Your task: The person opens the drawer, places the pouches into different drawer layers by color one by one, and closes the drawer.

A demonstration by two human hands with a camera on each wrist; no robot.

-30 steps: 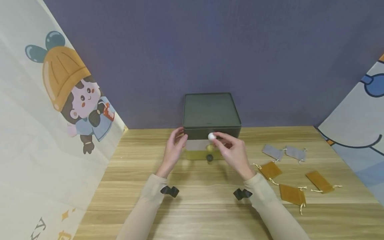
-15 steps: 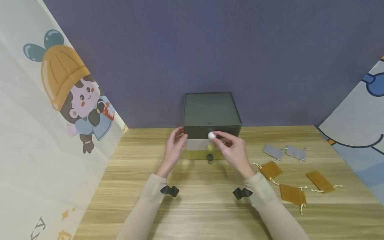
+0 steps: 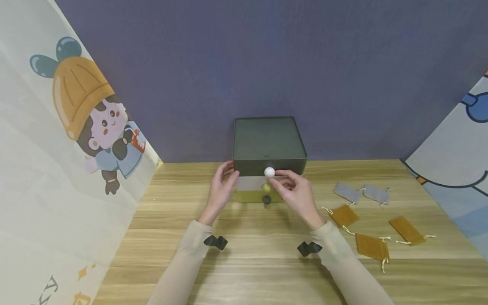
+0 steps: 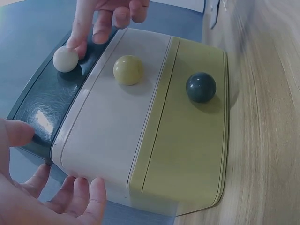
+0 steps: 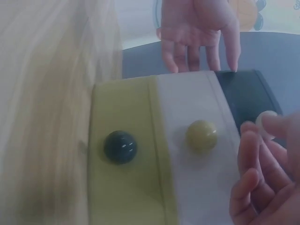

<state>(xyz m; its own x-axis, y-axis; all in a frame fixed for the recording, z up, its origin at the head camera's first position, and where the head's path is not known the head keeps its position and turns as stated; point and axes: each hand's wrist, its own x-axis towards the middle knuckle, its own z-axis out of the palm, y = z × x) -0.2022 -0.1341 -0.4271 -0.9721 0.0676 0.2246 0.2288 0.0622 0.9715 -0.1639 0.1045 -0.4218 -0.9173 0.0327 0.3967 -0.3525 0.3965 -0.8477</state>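
The white knob (image 3: 269, 172) in front of you is round and sticks out toward you from the middle of the dark top drawer front (image 4: 44, 110), whose long axis runs left to right. Your right hand (image 3: 299, 192) has its forefinger touching the knob's right side and the thumb just below; you cannot tell whether they pinch it. The drawer box (image 3: 268, 137) stands upright, its front facing you. Below the dark front come a white one (image 4: 110, 126) with a yellow knob (image 4: 128, 70) and a yellow-green one (image 4: 185, 145) with a dark knob (image 4: 201, 87), all three knobs nearly in line. Your left hand (image 3: 219, 190) is at the box's left end, thumb touching the dark front, fingers spread along the side. The small mark near the lid's front edge is too tiny to read. To the right, on the wooden table (image 3: 244, 275), lie two grey pouches (image 3: 347, 193) and three orange-brown pouches (image 3: 344, 216), their cords pale. On the left wall panel (image 3: 23, 169), beneath a cartoon figure (image 3: 108, 123), slanted writing ends in a legible "y".
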